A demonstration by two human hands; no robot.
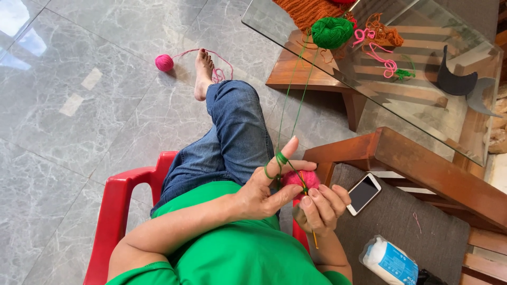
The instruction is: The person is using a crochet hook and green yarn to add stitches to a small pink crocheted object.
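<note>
The pink crocheted piece (301, 179) sat low in the middle of the view, just above the person's lap, pinched between the two hands and touching both. The left hand (264, 190) had its thumb pressed against the piece while its forefinger stood straight up, with the green yarn (296, 105) looped twice around it; the other fingers were hidden, so how far they were curled could not be told. The right hand (319, 208) was curled closed around a thin yellow crochet hook (313, 237), whose lower end poked out below the fingers and whose tip was buried in the pink piece. From the raised forefinger the yarn ran up, fairly taut, to a green yarn ball (331, 31) resting on the glass table (422, 105). Doing this stitch well seemed to depend on that raised finger: keeping the strand evenly tight would give loops of one size, and a light, steady hold on the hook would let it turn without splitting the yarn. The thumb needed to hold the piece close to the hook so the work did not twist. A phone (363, 193) lay on the grey cushion (422, 232) just beside the right hand, and a pink yarn ball (164, 63) sat on the floor well apart, near a bare foot.
</note>
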